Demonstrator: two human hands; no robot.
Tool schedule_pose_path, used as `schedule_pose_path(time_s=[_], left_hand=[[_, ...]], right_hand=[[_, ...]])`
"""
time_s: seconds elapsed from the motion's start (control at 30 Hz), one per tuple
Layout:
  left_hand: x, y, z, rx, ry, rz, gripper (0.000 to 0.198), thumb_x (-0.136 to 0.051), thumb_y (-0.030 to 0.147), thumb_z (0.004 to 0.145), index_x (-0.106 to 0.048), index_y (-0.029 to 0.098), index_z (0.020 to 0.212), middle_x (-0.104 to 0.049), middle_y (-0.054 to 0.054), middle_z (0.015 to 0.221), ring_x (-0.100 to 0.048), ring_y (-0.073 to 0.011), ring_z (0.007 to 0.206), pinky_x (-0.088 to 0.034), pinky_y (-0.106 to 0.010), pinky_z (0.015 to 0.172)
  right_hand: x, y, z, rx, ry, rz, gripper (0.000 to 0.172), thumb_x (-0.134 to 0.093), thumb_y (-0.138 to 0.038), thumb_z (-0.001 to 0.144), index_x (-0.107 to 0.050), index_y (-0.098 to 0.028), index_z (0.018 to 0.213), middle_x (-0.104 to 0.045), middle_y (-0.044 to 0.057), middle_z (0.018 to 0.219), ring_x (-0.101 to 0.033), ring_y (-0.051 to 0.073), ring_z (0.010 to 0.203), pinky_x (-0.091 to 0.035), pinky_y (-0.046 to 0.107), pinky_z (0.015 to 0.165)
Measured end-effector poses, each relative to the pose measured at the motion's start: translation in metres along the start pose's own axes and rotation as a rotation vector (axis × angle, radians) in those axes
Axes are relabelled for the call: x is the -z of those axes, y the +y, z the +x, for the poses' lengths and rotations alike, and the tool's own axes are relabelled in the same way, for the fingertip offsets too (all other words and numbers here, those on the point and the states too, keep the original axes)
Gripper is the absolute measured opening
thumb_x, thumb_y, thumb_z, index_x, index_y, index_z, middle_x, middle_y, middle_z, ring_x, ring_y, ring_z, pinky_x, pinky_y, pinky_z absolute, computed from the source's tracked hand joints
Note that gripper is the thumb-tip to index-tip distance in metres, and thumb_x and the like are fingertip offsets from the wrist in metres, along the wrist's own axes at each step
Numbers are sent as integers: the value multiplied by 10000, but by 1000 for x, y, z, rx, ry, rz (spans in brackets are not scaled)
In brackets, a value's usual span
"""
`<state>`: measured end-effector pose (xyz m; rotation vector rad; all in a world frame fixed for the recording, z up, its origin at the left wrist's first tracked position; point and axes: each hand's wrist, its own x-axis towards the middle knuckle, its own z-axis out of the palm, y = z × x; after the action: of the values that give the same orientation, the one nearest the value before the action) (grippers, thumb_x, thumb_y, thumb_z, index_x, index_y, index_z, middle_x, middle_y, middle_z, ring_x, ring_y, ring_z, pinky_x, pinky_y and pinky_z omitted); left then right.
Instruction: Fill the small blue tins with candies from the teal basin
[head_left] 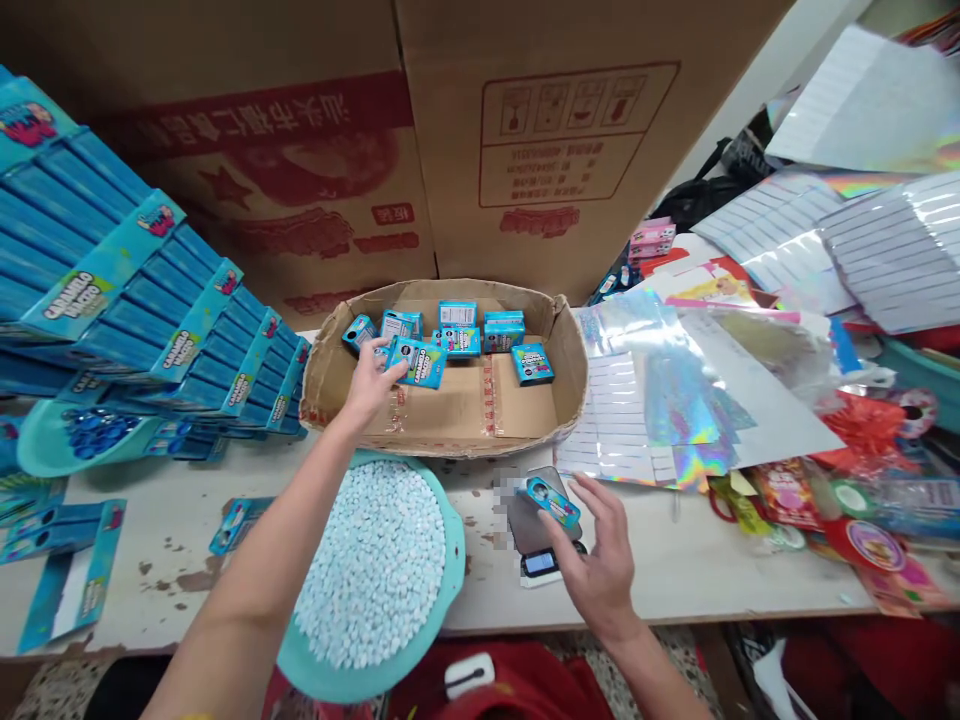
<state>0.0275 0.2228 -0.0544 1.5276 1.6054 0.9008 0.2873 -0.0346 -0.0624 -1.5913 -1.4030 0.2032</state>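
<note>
My left hand (pixel 373 380) reaches into the low cardboard tray (pixel 446 420) and grips a flat blue candy box (pixel 421 363) between thumb and fingers. Around it in the tray lie several more blue candy boxes, one (pixel 532 364) apart at the right side. My right hand (pixel 601 545) is at a small pocket scale (pixel 529 535), thumb and fingers spread around another candy box (pixel 553 502) on the scale's plate. The thumb is at this box's near edge; whether it touches I cannot tell. The scale's display is lit but unreadable.
A turquoise basin (pixel 454 560) of pale blue candies stands at the table's front edge. At left rise stacked blue display cartons (pixel 187 300) beside a bowl (pixel 45 440). Large cardboard boxes (pixel 540 230) stand behind. Shiny plastic sheets (pixel 690 390) and packets (pixel 787 490) cover the right.
</note>
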Motion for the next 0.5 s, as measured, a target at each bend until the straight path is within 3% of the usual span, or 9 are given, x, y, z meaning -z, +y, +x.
schedule_pose_path(time_s=[0.1,0.23,0.3,0.37,0.4,0.47,0.5], left_hand=[[25,23,-75,79,-64,-363,631,-676,416,708,-431,204,1249,-634,-87,1025,-623,-193,857,-500,-308,688],[23,46,-176,136,94,-250,485,-733,370,667,-534,234,1088,-634,-58,958,-616,-195,882,-501,-308,744],[18,49,-211,155,22,-194,415,-721,395,680,-557,248,1032,-636,-58,969,-617,-201,880,-502,-318,761],[22,36,-231,147,-83,-234,430,-665,460,724,-544,260,1085,-642,-61,987,-621,-212,888,-503,-338,789],[27,23,-236,147,-73,-242,443,-606,492,767,-520,261,1135,-642,-63,1003,-619,-217,904,-498,-353,815],[41,-18,-235,165,71,-134,436,-464,505,854,-462,243,1202,-631,-73,1052,-599,-230,972,-462,-401,893],[47,-44,-232,183,168,54,428,-482,486,850,-468,223,1188,-612,-85,1093,-567,-247,1031,-423,-424,944]], right_hand=[[-11,-34,17,93,-57,108,515,-648,-203,789,-473,-274,1268,-556,107,1196,-540,278,1135,-444,518,978],[-44,-68,16,200,-267,160,801,-717,-312,730,-304,-234,1411,-401,149,1402,-370,332,1319,-350,556,1064],[-61,-77,6,187,-416,206,863,-718,-353,718,-260,-206,1435,-359,157,1442,-309,335,1359,-308,554,1094],[-74,-80,-5,55,-519,272,817,-708,-360,729,-297,-210,1419,-431,148,1392,-393,300,1311,-350,503,1079],[-78,-80,-11,-26,-569,313,776,-707,-365,735,-332,-222,1400,-480,134,1348,-454,274,1263,-384,468,1059],[-80,-79,-22,-121,-684,417,718,-725,-398,721,-414,-244,1350,-537,103,1286,-519,235,1189,-421,406,1027],[-79,-78,-27,-129,-739,467,700,-738,-414,704,-453,-247,1321,-540,95,1276,-524,225,1179,-421,386,1024]])
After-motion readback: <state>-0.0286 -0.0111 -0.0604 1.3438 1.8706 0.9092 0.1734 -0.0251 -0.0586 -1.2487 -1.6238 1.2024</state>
